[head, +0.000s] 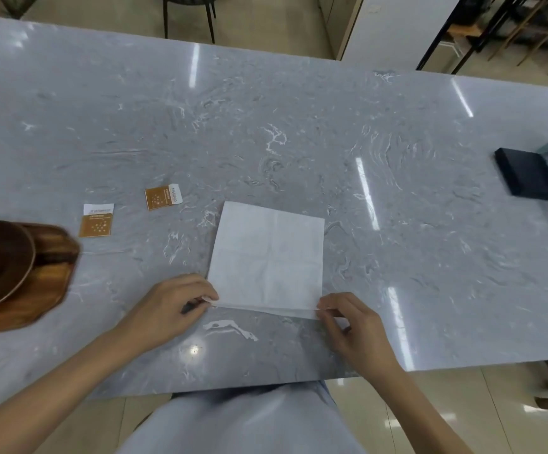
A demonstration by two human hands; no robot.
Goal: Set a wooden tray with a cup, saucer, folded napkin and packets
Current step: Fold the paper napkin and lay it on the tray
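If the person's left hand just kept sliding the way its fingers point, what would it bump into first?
The left hand points rightward along the napkin's near edge, which it already pinches. Going on, it would likely meet the right hand, pinching the opposite corner; height differences are hard to judge.

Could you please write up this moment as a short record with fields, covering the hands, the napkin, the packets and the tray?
left hand: pinches the napkin's near left corner
right hand: pinches the napkin's near right corner
napkin: white, lying open on the marble table, near edge lifted
packets: two brown ones, near packet and far packet, flat on the table, apart from each other
wooden tray: at the left edge, partly out of view
saucer: dark, on the tray
cup: only a white sliver at the frame edge; cannot confirm
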